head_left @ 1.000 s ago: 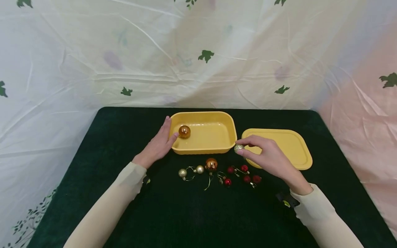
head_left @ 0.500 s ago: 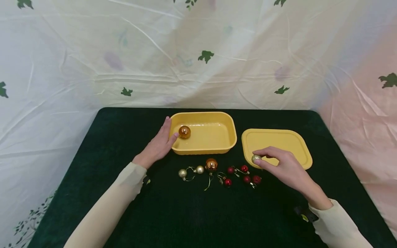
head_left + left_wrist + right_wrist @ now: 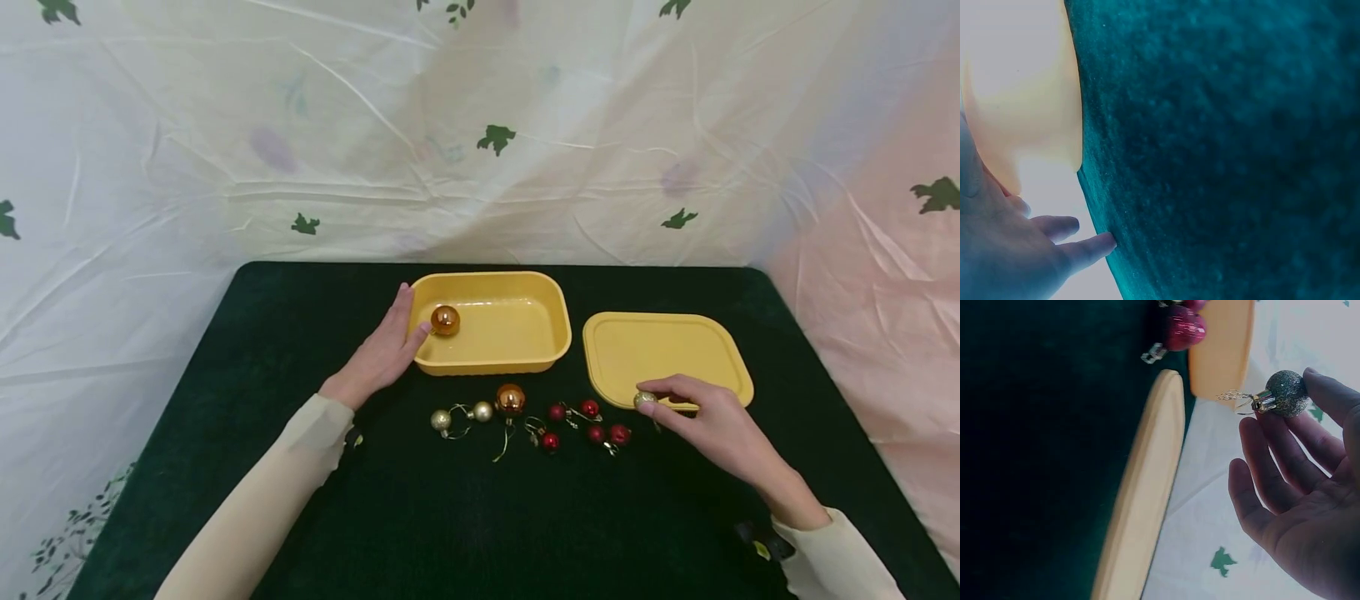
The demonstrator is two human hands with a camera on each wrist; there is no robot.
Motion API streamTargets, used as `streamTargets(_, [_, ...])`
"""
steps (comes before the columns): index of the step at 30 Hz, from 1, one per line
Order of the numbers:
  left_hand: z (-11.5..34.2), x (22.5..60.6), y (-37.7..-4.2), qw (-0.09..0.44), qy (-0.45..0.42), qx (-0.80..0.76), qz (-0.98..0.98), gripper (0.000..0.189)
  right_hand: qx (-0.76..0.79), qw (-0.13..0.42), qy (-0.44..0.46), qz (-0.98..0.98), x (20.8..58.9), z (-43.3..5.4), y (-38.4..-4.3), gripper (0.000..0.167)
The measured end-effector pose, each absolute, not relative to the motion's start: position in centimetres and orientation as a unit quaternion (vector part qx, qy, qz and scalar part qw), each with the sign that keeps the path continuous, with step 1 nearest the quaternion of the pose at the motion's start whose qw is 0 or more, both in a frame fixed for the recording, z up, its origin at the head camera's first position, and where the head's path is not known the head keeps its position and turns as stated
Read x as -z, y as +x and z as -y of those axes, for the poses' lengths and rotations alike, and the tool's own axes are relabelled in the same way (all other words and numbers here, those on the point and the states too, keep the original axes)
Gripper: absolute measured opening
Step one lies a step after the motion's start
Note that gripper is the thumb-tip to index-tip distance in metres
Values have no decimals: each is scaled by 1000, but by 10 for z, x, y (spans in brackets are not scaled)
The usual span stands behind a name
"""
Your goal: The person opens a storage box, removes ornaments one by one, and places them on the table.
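Observation:
My right hand pinches a small gold glitter Christmas bauble between thumb and fingertips, just over the near edge of the yellow lid. A thin gold loop hangs from the bauble's cap in the right wrist view. My left hand lies with straight fingers along the left side of the yellow box, its thumb over the rim. Inside the box, at its left end, sits a shiny amber bauble. In the left wrist view the box wall is beside the hand.
In front of the box lie two gold baubles, another amber bauble with a string, and several red baubles. A dark green cloth covers the table. Pale leaf-printed fabric hangs behind it.
My right hand has moved right and nearer to me, carrying the gold bauble from beside the box's right corner to the lid's near edge. The left hand stays against the box.

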State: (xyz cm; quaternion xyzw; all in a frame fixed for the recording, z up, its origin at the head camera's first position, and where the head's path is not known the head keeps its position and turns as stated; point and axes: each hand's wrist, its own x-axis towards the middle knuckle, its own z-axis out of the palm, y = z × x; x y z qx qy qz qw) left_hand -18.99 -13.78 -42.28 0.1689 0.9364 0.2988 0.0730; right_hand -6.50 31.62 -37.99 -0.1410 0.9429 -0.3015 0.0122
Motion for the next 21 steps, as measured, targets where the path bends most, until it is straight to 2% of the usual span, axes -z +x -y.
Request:
streamTargets(10, [138, 423, -189, 76, 163, -296, -938, 79, 306, 22, -139, -942, 393, -323, -62, 30])
streamTargets(21, [137, 421, -188, 76, 165, -296, -938, 79, 311, 66, -115, -941, 410, -332, -61, 29])
